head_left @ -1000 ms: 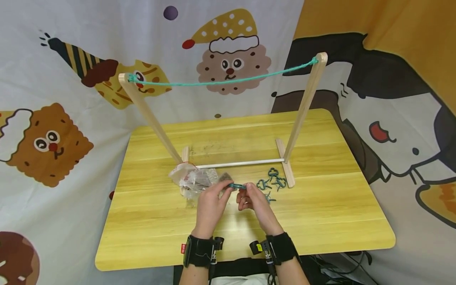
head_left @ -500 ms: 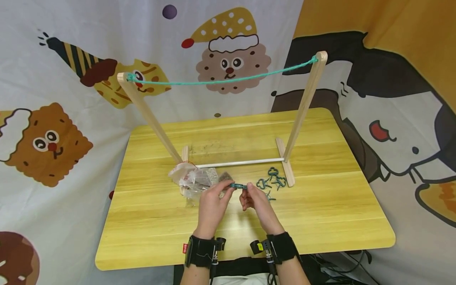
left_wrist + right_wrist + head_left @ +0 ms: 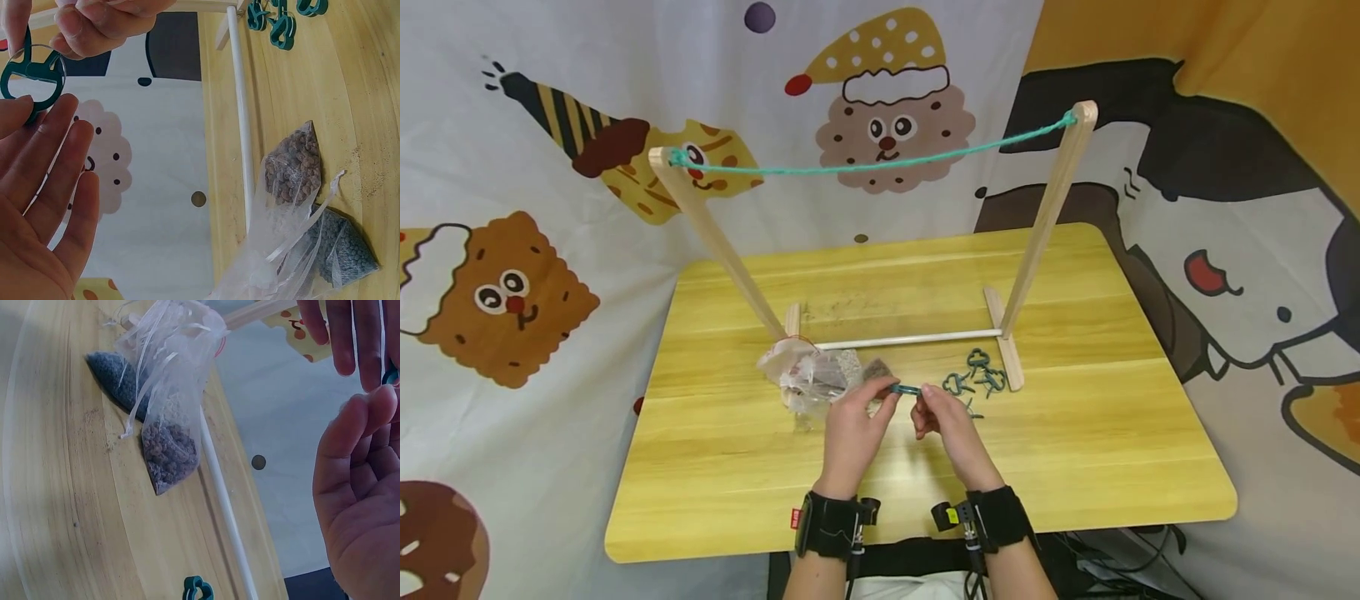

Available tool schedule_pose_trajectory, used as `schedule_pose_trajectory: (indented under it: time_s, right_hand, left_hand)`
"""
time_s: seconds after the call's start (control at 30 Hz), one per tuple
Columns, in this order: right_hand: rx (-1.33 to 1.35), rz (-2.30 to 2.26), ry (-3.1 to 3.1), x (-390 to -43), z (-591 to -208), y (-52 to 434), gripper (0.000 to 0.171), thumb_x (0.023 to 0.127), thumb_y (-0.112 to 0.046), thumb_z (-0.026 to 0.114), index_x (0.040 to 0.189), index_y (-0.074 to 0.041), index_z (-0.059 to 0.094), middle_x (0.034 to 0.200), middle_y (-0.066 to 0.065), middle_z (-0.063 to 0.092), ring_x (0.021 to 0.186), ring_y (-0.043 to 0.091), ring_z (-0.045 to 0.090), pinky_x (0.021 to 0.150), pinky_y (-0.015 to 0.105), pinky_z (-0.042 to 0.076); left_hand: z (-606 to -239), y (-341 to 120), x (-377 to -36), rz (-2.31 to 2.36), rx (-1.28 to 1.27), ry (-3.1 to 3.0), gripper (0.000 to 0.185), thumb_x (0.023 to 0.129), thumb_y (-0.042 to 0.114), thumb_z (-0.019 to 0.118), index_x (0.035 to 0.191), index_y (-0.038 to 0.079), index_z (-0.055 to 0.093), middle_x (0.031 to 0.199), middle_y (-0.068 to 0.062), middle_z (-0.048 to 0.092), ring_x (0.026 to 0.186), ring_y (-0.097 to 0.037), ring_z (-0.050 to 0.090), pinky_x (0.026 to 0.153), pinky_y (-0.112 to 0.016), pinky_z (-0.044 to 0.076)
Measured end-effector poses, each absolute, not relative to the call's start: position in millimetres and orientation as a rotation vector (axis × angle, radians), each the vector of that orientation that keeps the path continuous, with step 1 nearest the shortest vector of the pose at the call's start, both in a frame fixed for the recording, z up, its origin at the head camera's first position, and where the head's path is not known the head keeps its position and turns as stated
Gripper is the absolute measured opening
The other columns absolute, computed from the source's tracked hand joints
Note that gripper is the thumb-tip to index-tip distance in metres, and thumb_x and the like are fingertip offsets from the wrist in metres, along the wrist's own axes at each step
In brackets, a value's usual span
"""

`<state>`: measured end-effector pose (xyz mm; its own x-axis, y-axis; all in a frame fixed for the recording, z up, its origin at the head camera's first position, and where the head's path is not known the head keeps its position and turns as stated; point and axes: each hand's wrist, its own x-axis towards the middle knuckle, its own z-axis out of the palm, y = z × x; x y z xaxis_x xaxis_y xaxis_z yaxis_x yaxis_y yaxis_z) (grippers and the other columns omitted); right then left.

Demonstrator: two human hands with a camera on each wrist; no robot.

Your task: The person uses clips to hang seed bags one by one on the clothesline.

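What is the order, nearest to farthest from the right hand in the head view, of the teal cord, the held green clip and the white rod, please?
1. Held green clip: touching the right hand, on its left.
2. White rod: ahead, low down.
3. Teal cord: strung high between posts.

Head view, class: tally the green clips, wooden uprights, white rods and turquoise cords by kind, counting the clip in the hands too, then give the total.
Green clips: 5 (1 held, 4 on the table)
Wooden uprights: 2
White rod: 1
Turquoise cord: 1
Total: 9
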<state>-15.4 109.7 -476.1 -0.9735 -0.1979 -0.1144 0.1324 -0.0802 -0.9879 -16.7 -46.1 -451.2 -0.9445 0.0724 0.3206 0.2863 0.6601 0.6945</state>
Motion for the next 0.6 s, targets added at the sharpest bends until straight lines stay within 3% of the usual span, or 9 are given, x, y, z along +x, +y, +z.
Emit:
schedule_pose_trajectory:
  time_s: [0.6]
  right_hand:
    - [-0.028,-2.090,2.056,-17.0,-470.4,111.1,0.041,0.092,-0.041,0.045,0.078,-0.003,0.051,0.064,0.013,0.045,0.058,0.025,0.049,0.058,0.033,0.045]
  left_hand:
    - [-453.6,-49.2,-16.0,-1.170,-0.277,-2.658,0.024,0.087,0.030,0.058,0.107,0.020,0.065,0.089,0.010,0.064,0.081,-0.008,0.060,0.067,-0.032,0.049]
